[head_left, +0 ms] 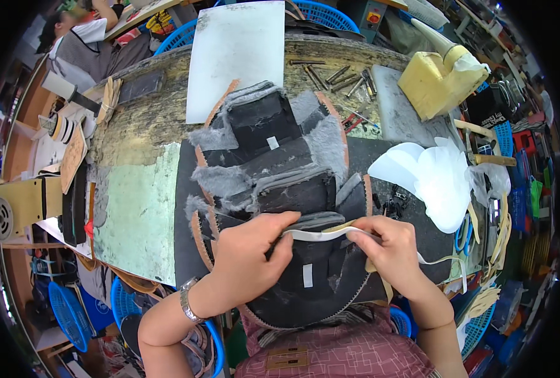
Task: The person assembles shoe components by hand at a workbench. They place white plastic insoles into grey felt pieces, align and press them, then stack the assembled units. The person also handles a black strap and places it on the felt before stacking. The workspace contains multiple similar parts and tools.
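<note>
A narrow white strip (321,236) is stretched between my hands, above the nearest black piece. My left hand (251,252), with a metal watch on its wrist, pinches one end between thumb and fingers. Further along, my right hand (387,242) is closed on the strip, and a loose tail runs out past it to the right. Below lies a black panel (280,305) with a zigzag-cut edge and a small white label (308,276). Beyond it, similar black panels (267,116) with grey fuzzy lining and folded pockets overlap in a row.
A white board (236,57) lies at the back. Several metal punches (340,79) are to its right, near a yellow container (428,82). Clear plastic sheets (428,179) and blue-handled scissors (463,234) lie right. A machine (25,208) stands left; a person (88,44) sits far left.
</note>
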The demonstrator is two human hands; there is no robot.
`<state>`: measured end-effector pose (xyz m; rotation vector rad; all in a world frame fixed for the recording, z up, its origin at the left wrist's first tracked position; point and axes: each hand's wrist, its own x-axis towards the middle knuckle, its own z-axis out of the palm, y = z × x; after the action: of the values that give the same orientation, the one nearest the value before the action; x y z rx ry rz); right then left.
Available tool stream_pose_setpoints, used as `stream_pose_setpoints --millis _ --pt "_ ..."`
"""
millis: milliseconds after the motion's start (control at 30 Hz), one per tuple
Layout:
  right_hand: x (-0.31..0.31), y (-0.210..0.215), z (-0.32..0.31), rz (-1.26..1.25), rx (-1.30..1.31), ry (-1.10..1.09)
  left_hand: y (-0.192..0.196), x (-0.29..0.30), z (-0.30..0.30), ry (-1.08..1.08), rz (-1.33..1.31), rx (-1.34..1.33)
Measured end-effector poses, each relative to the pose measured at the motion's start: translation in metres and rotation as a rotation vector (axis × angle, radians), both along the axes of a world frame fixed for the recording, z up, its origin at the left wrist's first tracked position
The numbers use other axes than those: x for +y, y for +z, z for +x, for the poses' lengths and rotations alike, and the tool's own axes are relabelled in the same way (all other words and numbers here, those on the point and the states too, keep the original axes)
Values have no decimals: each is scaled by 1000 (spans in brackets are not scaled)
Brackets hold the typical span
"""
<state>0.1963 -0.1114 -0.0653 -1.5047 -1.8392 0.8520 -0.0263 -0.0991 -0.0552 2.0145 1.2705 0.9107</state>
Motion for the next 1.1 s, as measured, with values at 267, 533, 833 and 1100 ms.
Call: stream_pose_setpoints --millis 267,533,833,1100 --pt "-13 18 39 99 -39 -49 2 6 8 -31 -8 166" --pt "-8 -2 47 281 -113 -121 11 5 44 -82 339 407" --pt "-3 4 6 280 -29 117 1 13 44 -66 271 284" --pt "-16 22 -2 186 318 678 -11 -1 22 -74 322 351"
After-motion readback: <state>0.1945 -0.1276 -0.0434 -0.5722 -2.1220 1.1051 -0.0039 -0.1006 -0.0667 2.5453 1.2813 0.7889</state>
